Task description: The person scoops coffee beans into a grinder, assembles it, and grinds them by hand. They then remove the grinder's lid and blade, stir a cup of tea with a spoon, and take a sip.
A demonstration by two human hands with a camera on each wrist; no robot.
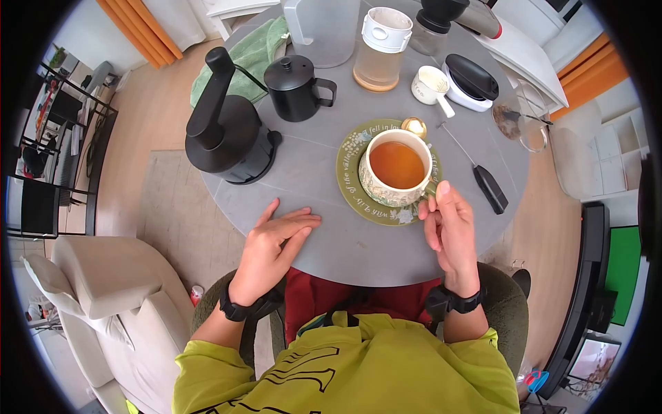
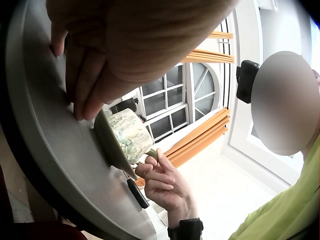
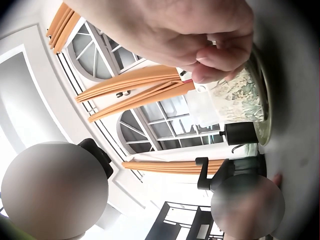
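A patterned teacup (image 1: pixel 386 196) of amber-brown tea stands on a green saucer (image 1: pixel 350 172) with white lettering round its rim. My right hand (image 1: pixel 453 231) pinches the cup's green handle between thumb and fingers. From the side, in the left wrist view, the cup (image 2: pixel 129 134) looks upright on its saucer. A small gold-coloured round piece (image 1: pixel 414 127) lies on the saucer's far edge. My left hand (image 1: pixel 274 241) rests on the grey table with its fingers extended, left of the saucer, holding nothing. Close up in the right wrist view, the right hand (image 3: pixel 195 40) covers the handle.
On the left stand a black hand-crank machine (image 1: pixel 227 148) and a black lidded pot (image 1: pixel 293 90). A black-handled whisk (image 1: pixel 491 190) lies right of the saucer. Behind are a small white handled cup (image 1: pixel 431 84), a white-lidded jar (image 1: pixel 379 62) and a green towel (image 1: pixel 248 58).
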